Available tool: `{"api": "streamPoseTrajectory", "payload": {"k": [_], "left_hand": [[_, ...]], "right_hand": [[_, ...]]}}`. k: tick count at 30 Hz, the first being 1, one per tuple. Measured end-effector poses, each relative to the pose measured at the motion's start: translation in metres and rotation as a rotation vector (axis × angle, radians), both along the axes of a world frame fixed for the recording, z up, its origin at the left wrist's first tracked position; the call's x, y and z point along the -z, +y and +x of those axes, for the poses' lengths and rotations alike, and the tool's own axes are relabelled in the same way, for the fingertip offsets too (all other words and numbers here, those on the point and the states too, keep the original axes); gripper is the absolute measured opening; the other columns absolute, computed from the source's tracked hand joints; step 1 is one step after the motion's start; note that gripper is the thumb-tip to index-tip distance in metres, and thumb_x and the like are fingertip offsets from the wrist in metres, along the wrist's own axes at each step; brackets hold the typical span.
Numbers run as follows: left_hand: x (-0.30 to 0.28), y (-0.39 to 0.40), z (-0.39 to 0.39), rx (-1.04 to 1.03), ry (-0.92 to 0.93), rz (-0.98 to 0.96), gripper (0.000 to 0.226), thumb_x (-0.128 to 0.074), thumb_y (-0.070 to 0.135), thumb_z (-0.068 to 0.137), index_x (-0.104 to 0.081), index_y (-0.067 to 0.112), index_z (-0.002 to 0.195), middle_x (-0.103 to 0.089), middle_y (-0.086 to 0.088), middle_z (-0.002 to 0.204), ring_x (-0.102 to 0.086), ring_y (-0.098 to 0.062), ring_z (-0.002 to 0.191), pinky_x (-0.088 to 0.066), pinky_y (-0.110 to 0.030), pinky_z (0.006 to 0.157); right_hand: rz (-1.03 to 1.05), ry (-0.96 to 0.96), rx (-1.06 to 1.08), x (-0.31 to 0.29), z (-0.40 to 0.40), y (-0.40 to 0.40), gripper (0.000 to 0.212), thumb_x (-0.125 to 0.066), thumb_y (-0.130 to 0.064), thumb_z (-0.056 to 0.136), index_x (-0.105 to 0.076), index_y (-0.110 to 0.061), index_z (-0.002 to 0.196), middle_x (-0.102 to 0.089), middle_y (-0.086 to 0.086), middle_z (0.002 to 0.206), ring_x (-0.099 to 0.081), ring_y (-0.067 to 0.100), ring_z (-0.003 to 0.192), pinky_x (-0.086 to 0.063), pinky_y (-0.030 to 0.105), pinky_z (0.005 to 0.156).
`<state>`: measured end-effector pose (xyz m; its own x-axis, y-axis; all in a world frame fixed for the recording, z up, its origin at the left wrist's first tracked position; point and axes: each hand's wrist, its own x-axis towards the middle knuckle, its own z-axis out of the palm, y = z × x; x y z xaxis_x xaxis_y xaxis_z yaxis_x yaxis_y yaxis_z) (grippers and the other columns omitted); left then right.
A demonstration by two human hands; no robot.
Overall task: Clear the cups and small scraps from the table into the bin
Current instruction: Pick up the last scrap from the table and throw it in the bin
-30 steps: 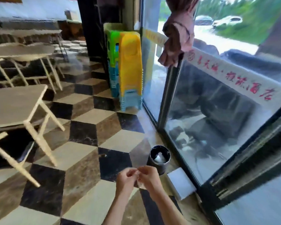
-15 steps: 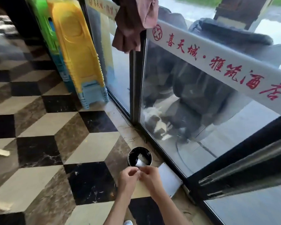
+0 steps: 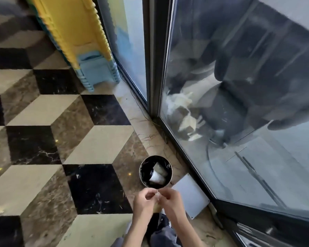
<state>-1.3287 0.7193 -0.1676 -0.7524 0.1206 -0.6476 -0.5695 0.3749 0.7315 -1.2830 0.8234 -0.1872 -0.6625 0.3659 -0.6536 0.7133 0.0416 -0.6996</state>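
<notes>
Beneath me spreads the tiled floor [image 3: 100, 145], a cube pattern of black, brown marble and cream slabs that fills most of what I see. Along its right edge runs the big glass wall [image 3: 239, 104] in its dark frame [image 3: 152, 56], with dark bulky shapes and some pale litter showing through it. At the top, leaning against the glass, stands a tall stack of plastic stools [image 3: 75, 32], yellow over pale blue, with feet on the floor. A flat white panel [image 3: 191, 195] lies on the floor between the glass frame and my hands.

Just ahead of my hands sits the small round bin [image 3: 156, 171], dark inside with a pale rim, standing on the brown strip near the glass. Inside it lie white paper cups [image 3: 157, 176], tipped on their sides.

My left hand [image 3: 144, 202] and my right hand [image 3: 169, 199] meet right at the near edge of the bin, fingertips pinched together. Between them I hold a small pale scrap [image 3: 157, 195]; it is too small and blurred to tell what it is. Both hands are closed on it, thumbs against forefingers. Below my wrists I can see my trouser leg [image 3: 163, 234] and a bit of a shoe.
</notes>
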Motion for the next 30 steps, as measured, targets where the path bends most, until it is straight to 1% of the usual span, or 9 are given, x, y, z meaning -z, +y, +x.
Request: {"api": "streamPoseTrajectory", "payload": {"k": [3,6,9,12,16,18,23,27,30], "left_hand": [[0.046,0.017,-0.023,0.016,-0.027,-0.019,0.010,-0.075,0.003,0.080,-0.076,0.013,0.081,-0.076,0.002,0.072,-0.071,-0.005,0.072,-0.050,-0.010,0.064],[0.109,0.027,-0.047,0.053,-0.041,-0.070,0.007,-0.076,0.007,0.081,-0.076,0.012,0.085,-0.077,0.002,0.078,-0.072,-0.010,0.078,-0.050,-0.011,0.068],[0.171,0.030,-0.069,0.121,-0.080,-0.092,0.007,-0.075,0.010,0.081,-0.074,0.017,0.082,-0.075,0.002,0.079,-0.070,-0.012,0.080,-0.054,-0.022,0.075],[0.229,0.030,-0.087,0.156,-0.074,-0.105,0.023,-0.075,0.003,0.080,-0.069,0.025,0.076,-0.072,0.005,0.075,-0.068,-0.009,0.075,-0.052,-0.015,0.068],[0.290,0.035,-0.104,0.221,-0.090,-0.155,0.022,-0.069,-0.001,0.078,-0.069,0.018,0.089,-0.070,0.004,0.083,-0.067,-0.007,0.082,-0.050,-0.008,0.065],[0.318,0.039,-0.111,0.280,-0.078,-0.177,0.019,-0.067,-0.001,0.079,-0.070,0.012,0.093,-0.068,0.007,0.082,-0.064,-0.002,0.080,-0.048,-0.005,0.066],[0.366,0.049,-0.129,0.346,-0.084,-0.214,0.017,-0.068,0.004,0.081,-0.072,0.012,0.096,-0.070,0.006,0.085,-0.066,-0.003,0.081,-0.048,-0.005,0.067],[0.386,0.054,-0.143,0.360,-0.077,-0.213,0.009,-0.073,0.017,0.082,-0.070,0.024,0.086,-0.070,0.011,0.082,-0.067,0.001,0.078,-0.049,-0.004,0.066],[0.395,0.059,-0.150,0.356,-0.068,-0.245,0.011,-0.072,0.019,0.083,-0.072,0.018,0.094,-0.072,0.007,0.085,-0.067,-0.002,0.081,-0.049,-0.005,0.065]], "right_hand": [[-0.037,-0.052,0.035,0.045,-0.022,0.017,0.015,-0.066,-0.018,0.076,-0.077,-0.017,0.087,-0.079,0.003,0.078,-0.075,0.019,0.078,-0.061,0.042,0.076],[-0.034,-0.093,0.059,0.102,-0.046,0.026,0.014,-0.066,-0.013,0.077,-0.078,-0.016,0.085,-0.078,0.002,0.079,-0.073,0.020,0.078,-0.059,0.037,0.072],[-0.077,-0.126,0.094,0.160,-0.062,0.025,0.016,-0.066,-0.019,0.082,-0.078,-0.017,0.093,-0.079,0.001,0.089,-0.073,0.018,0.088,-0.058,0.035,0.079],[-0.087,-0.143,0.209,0.214,-0.077,0.022,0.013,-0.071,-0.012,0.079,-0.077,-0.015,0.090,-0.078,0.004,0.085,-0.072,0.014,0.083,-0.056,0.024,0.072],[-0.122,-0.186,0.337,0.272,-0.090,0.022,0.021,-0.071,-0.009,0.078,-0.070,-0.014,0.099,-0.075,0.009,0.093,-0.072,0.024,0.091,-0.061,0.045,0.086],[-0.110,-0.211,0.357,0.302,-0.095,0.024,0.022,-0.070,-0.011,0.080,-0.070,-0.012,0.101,-0.073,0.010,0.094,-0.072,0.026,0.091,-0.060,0.049,0.087],[-0.127,-0.238,0.415,0.349,-0.109,0.031,0.027,-0.071,-0.020,0.076,-0.069,-0.011,0.101,-0.070,0.012,0.094,-0.071,0.030,0.091,-0.059,0.052,0.088],[-0.123,-0.243,0.405,0.368,-0.123,0.038,0.021,-0.073,-0.019,0.079,-0.069,-0.013,0.099,-0.071,0.009,0.088,-0.072,0.029,0.086,-0.059,0.052,0.087],[-0.122,-0.243,0.413,0.376,-0.134,0.042,0.020,-0.071,-0.017,0.080,-0.068,-0.013,0.099,-0.070,0.008,0.084,-0.072,0.032,0.086,-0.058,0.055,0.088]]}}
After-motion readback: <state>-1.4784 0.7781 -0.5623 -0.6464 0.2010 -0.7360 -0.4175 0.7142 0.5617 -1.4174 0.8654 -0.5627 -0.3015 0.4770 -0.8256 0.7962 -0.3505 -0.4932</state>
